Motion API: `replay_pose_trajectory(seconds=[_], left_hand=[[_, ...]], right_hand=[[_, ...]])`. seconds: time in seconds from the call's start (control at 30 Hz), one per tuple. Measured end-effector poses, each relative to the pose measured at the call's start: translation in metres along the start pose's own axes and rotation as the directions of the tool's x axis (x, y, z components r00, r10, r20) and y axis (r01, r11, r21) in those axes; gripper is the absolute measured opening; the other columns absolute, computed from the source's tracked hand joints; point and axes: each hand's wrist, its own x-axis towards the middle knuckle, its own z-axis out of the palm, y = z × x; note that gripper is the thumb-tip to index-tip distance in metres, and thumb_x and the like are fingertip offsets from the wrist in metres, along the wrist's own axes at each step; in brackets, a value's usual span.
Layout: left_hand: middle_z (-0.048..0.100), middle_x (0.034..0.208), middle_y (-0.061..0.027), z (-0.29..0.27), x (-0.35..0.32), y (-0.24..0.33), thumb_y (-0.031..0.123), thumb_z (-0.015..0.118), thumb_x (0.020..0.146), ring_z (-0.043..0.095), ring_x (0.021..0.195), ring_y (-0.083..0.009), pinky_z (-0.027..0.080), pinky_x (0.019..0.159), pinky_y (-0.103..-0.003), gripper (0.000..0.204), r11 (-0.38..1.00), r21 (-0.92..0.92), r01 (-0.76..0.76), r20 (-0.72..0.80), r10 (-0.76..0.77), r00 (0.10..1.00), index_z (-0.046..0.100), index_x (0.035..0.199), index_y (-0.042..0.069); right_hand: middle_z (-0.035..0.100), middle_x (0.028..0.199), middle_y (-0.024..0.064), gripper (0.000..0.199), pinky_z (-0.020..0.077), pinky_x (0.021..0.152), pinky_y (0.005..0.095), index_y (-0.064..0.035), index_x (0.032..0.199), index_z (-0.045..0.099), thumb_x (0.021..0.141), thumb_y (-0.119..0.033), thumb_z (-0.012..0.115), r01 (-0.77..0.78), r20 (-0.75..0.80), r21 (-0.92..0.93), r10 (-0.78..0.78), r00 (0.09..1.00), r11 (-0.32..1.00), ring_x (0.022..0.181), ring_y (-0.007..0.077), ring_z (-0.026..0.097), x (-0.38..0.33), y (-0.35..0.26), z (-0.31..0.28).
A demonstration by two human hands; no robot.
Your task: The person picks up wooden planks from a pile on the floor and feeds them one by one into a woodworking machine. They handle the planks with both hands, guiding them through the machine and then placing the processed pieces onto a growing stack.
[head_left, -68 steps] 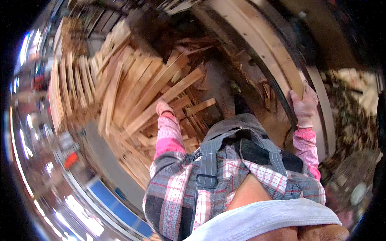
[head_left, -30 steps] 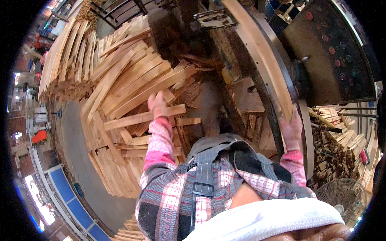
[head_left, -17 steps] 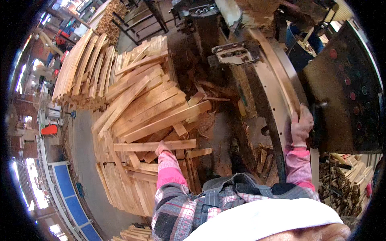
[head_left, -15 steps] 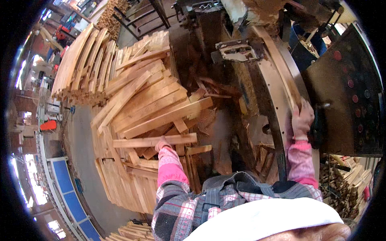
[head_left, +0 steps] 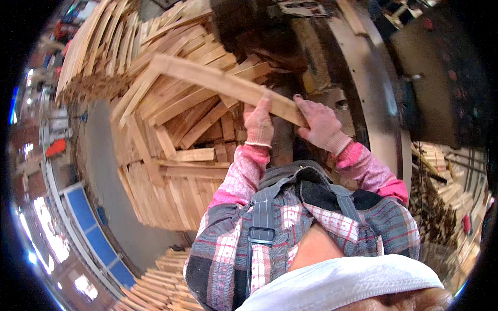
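- We note the right hand (head_left: 322, 123), fingers clamped at the plank's near right end.
- Left hand (head_left: 258, 124), just left: fingers clamped on the same plank.
- Plank (head_left: 218, 83) slants far left over loose boards (head_left: 199, 155); contact at its far end, we cannot tell.
- Right: long surface (head_left: 371, 88), wooden piece (head_left: 351, 18) at its far part.
- Far left: stacked boards (head_left: 96, 46).

1 upright fisheye view, from the left of 2 cameras worn side by side on the head, looks steeply down at the held plank (head_left: 223, 83). The lens sits above the plank's near side, close over the white cloth (head_left: 342, 282), its wide field reaching well past the plank all round.
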Motion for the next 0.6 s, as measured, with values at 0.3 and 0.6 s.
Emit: replay_pose_trajectory(seconds=[0.3, 0.6], left_hand=[[0.059, 0.118, -0.0167, -0.074, 0.117, 0.003, 0.025, 0.069, 0.088, 0.063, 0.091, -0.0225, 0.057, 0.067, -0.035, 0.059, 0.891, 0.453, 0.031, -0.108, 0.02, 0.994, 0.045, 0.132, -0.006], [0.065, 0.121, -0.0198, -0.244, 0.162, 0.042, 0.04, 0.077, 0.081, 0.062, 0.107, -0.0297, 0.048, 0.096, -0.039, 0.064, 0.768, 0.595, 0.236, -0.64, 0.275, 0.718, 0.064, 0.119, -0.01]], right_hand=[[0.066, 0.112, 0.0182, 0.066, 0.0495, 0.089, 0.045, -0.0067, 0.134, 0.055, 0.075, -0.029, 0.075, -0.54, -0.592, 0.066, 0.469, 0.655, 0.839, 0.1, 0.0383, 0.063, -0.161, 0.102, -0.007], [0.069, 0.11, 0.0181, 0.02, 0.053, 0.087, 0.0428, -0.0029, 0.097, 0.073, 0.089, -0.021, 0.069, -0.434, -0.697, -0.497, -0.048, 0.715, 0.751, 0.1, 0.0349, 0.067, -0.067, 0.16, -0.091]])
